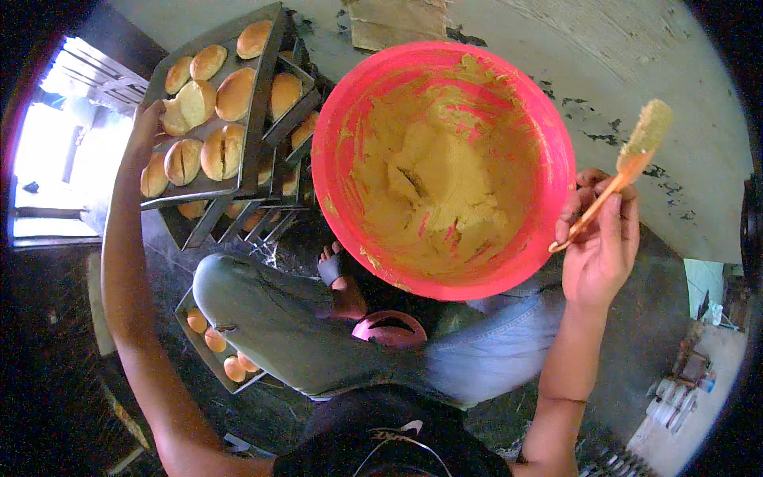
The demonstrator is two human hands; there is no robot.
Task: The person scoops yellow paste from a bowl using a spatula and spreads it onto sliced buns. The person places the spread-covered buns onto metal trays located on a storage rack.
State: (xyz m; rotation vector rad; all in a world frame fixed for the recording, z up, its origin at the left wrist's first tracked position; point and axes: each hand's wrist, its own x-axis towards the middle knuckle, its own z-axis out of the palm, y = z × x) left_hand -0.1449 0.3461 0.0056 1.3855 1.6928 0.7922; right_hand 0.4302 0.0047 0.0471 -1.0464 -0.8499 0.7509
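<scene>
My left hand (149,119) is at the left edge of a metal tray (253,163), its fingers closed on the edge of a split bun (189,109) that lies opened with its pale inside up. Golden round buns surround it, and a bun (222,151) near the tray's front has a cut across its top. My right hand (598,238) grips the handle of an orange spatula (633,165), tilted up with yellowish cream coating its blade. Beside that hand stands a large red basin (324,155), with a thick mass of the same cream (437,183) inside and smears up its wall.
More trays (290,103) of buns are stacked crosswise under the top one. Another tray (208,350) with several buns sits low beside my left knee. A pink rounded object (389,327) lies between my legs. A worn pale wall (620,56) rises behind the basin.
</scene>
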